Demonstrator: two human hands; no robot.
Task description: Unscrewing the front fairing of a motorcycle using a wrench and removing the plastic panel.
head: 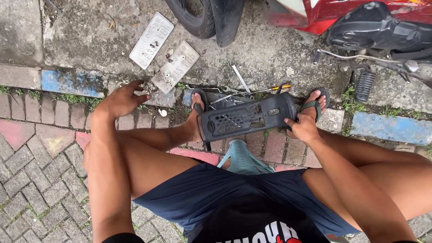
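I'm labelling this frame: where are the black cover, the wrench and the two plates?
black cover (245, 119), head view, middle of its vented face.
wrench (240, 77), head view, mid-shaft.
plates (151, 40), head view, centre of the upper plate.

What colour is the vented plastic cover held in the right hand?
Black, matte; the vented plastic cover, gripped at its end by the right hand, shows in the head view.

Bare arms and legs, navy shorts (211, 189), black printed shirt (252, 225), dark flip-flops (315, 104) with greenish straps
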